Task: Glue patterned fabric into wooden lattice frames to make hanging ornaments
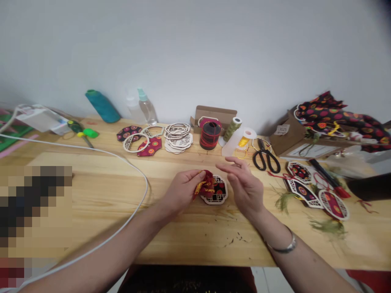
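Note:
My left hand (183,188) pinches a bunched piece of dark red fabric with a yellow pattern (207,185), held just over the table. Partly behind that fabric lies a white lattice-cut frame backed with black and red patterned cloth (219,190). To the right of the frame is my right hand (245,183), its fingers stretched out toward the left and apart from the fabric. Nothing shows between those fingers. A silver bracelet (285,243) circles my right wrist.
Black-handled scissors (266,160) lie beyond my right hand. Thread spools (210,135) and stacked white frames (178,138) line the back. Finished ornaments (334,204) lie right, near a cardboard box (285,134). A white cable (143,185) crosses the table (171,248) at left.

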Demonstrator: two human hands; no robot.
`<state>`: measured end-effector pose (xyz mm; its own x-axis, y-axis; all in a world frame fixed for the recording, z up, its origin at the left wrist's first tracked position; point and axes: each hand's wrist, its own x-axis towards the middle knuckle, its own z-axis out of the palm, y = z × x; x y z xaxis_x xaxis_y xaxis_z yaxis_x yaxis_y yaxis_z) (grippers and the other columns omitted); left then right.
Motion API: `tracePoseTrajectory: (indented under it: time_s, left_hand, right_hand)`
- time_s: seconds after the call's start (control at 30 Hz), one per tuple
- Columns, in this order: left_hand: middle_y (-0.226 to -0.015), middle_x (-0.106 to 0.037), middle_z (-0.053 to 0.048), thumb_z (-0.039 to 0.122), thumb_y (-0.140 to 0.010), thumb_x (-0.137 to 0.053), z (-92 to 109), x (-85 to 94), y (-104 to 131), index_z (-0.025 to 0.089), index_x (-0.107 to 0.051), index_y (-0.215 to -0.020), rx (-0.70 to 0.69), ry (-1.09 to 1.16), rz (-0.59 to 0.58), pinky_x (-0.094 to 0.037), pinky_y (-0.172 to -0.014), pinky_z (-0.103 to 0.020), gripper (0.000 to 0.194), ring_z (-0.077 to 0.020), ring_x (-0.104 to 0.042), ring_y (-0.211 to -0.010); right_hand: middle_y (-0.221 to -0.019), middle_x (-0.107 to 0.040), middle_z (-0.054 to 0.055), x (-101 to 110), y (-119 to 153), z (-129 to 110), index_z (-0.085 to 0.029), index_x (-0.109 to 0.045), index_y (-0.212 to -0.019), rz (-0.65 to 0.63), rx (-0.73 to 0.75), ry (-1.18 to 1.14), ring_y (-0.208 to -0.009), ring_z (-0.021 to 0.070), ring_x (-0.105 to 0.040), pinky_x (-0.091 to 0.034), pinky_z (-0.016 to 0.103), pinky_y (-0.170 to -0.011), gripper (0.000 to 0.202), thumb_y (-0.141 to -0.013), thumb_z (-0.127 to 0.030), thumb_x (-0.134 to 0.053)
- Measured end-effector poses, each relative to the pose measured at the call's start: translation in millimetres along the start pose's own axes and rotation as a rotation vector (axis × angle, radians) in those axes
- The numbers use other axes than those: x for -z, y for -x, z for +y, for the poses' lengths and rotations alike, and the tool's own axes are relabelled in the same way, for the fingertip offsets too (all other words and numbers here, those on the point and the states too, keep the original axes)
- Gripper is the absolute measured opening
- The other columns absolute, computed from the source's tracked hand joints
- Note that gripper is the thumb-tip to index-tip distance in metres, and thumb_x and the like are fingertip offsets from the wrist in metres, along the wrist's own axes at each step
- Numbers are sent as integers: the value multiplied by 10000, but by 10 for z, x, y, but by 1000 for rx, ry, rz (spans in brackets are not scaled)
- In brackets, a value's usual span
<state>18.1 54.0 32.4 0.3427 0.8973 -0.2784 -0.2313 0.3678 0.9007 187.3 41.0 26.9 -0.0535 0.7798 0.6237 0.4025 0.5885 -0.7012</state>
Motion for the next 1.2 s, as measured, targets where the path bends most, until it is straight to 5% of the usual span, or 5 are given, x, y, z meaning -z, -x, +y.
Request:
tracePoseTrajectory:
  time_s: [0.17, 0.43, 0.8, 0.93, 1.2]
  left_hand:
    - [-706, -657, -22, 394, -695, -757, -30, -31, 34, 129, -715, -801, 92, 180, -103, -467, -612, -223, 289, -119, -582, -648]
    - [-879, -670, -60, 303, -783, -706, -73, 13, 84, 151, -712, -895, 212, 294, -361, -502, -823, -316, 189, -157, -626, -836]
    - [-845, -727, -50, 373, -768, -686, 6, 11, 72, 154, -742, -884, -29, -125, -144, -515, -752, -312, 254, -173, -647, -768]
    - [-837, -739, -48, 284, -743, -702, 72, 21, 53, 146, -728, -871, -106, -166, 25, -518, -708, -272, 190, -154, -648, -734]
    - [-841, -696, -47, 321, -761, -689, -4, 18, 86, 147, -614, -927, -31, -68, -198, -523, -709, -299, 252, -173, -659, -773]
  right_hand:
    - [-1207, -670, 114, -37, 28, 0, -203, -543, -1305, -230, 288, 212, -1211, 291, -487, -454, 497, -952, 481, -836, -258, -638]
    - [-876, -750, 62, -43, 21, -45, -185, -647, -1087, -180, 350, 306, -884, 217, -648, -471, 400, -791, 307, -839, -80, -499]
    - [-834, -750, 21, 3, 11, -31, -222, -600, -761, -54, 379, 344, -861, 215, -644, -476, 389, -763, 169, -788, -57, -577]
    - [-918, -719, 73, 53, -17, -72, -217, -632, -949, -79, 340, 272, -938, 259, -621, -490, 439, -827, 211, -779, -322, -702]
    - [-873, -659, 60, 12, 23, 34, -208, -638, -1145, -238, 341, 230, -770, 148, -616, -530, 273, -655, 265, -896, -183, -550]
